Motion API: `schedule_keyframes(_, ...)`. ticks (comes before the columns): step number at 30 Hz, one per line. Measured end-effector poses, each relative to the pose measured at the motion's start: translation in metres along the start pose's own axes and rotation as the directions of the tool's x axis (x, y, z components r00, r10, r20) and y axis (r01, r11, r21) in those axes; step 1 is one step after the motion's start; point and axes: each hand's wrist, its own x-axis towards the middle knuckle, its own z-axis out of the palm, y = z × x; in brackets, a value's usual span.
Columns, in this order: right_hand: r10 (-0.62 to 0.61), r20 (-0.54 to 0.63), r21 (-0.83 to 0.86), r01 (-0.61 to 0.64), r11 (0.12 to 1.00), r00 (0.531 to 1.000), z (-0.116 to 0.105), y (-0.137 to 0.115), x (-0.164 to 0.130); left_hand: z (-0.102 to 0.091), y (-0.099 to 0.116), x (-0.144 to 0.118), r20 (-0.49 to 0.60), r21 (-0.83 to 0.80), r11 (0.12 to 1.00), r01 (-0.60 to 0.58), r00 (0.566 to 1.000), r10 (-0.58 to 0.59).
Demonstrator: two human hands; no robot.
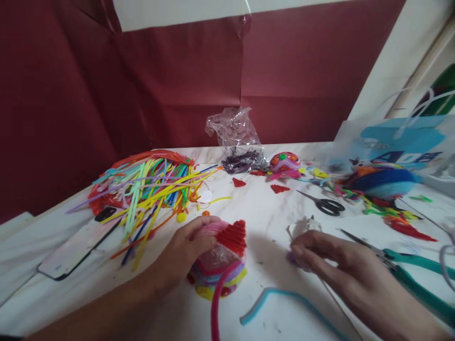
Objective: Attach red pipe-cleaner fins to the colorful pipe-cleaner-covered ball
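Observation:
My left hand [185, 253] grips a round craft piece [222, 258] wrapped in coloured pipe cleaners, with a red fuzzy patch on top and a pink pipe cleaner trailing toward me. My right hand [330, 263] rests on the white table [263, 218] to its right, fingers pinched on a small purple bit [292, 258] next to a small white and silver item [305, 225]. A light blue pipe cleaner [284, 298] lies bent between my hands.
A heap of coloured pipe cleaners [149, 189] and a phone [80, 246] lie at left. Black scissors [325, 204], green-handled pliers [401, 265], a clear bag [238, 139], a finished pink piece [284, 163], yarn scraps [380, 187] and a blue bag [401, 142] lie at right.

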Motion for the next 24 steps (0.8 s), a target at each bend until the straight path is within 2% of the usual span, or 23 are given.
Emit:
schedule_keyframes(2,-0.043,-0.148,-0.108,0.027,0.994,0.988,-0.018,0.018,-0.01,0.001,0.0,0.0,0.003,-0.013,0.999,0.032,0.999,-0.032)
schedule_keyframes(5,-0.004,-0.313,-0.316,-0.1,0.943,0.95,-0.046,0.054,-0.026,0.004,0.001,0.001,-0.054,-0.074,0.996,0.045,0.997,-0.049)
schedule_keyframes(7,0.079,-0.308,-0.442,-0.216,0.87,0.948,-0.061,0.076,-0.035,0.005,0.001,0.003,-0.087,-0.104,0.994,0.037,0.995,-0.046)
schedule_keyframes(9,0.136,-0.287,-0.528,-0.275,0.803,0.948,-0.07,0.094,-0.041,0.006,0.002,0.004,-0.069,-0.111,0.993,0.047,0.996,-0.055)
schedule_keyframes(12,0.104,-0.235,-0.556,-0.221,0.801,0.966,-0.064,0.104,-0.045,0.007,0.003,0.005,-0.022,-0.106,0.993,0.044,0.999,-0.047)
schedule_keyframes(14,-0.014,-0.227,-0.554,-0.117,0.824,0.974,-0.05,0.098,-0.045,0.008,0.004,0.004,-0.03,-0.099,0.995,0.03,0.999,-0.033)
schedule_keyframes(16,-0.185,-0.181,-0.553,0.056,0.831,0.966,-0.031,0.079,-0.043,0.009,0.005,0.003,-0.062,-0.099,0.995,0.02,0.998,-0.026)
schedule_keyframes(19,-0.416,-0.062,-0.451,0.346,0.823,0.907,-0.004,0.035,-0.034,0.007,0.003,0.002,-0.039,-0.104,0.994,0.017,0.999,-0.021)
schedule_keyframes(20,-0.452,-0.027,-0.395,0.406,0.824,0.891,0.004,0.019,-0.029,0.005,0.002,0.002,-0.012,-0.099,0.995,0.022,1.0,-0.024)
schedule_keyframes(22,-0.381,-0.028,-0.215,0.367,0.905,0.924,0.015,-0.009,-0.015,0.003,0.001,0.003,0.016,-0.074,0.997,0.017,1.0,-0.016)
schedule_keyframes(24,-0.218,-0.016,-0.018,0.217,0.976,0.976,0.023,-0.028,0.002,0.001,0.0,0.003,0.009,-0.037,0.999,-0.008,1.0,0.009)
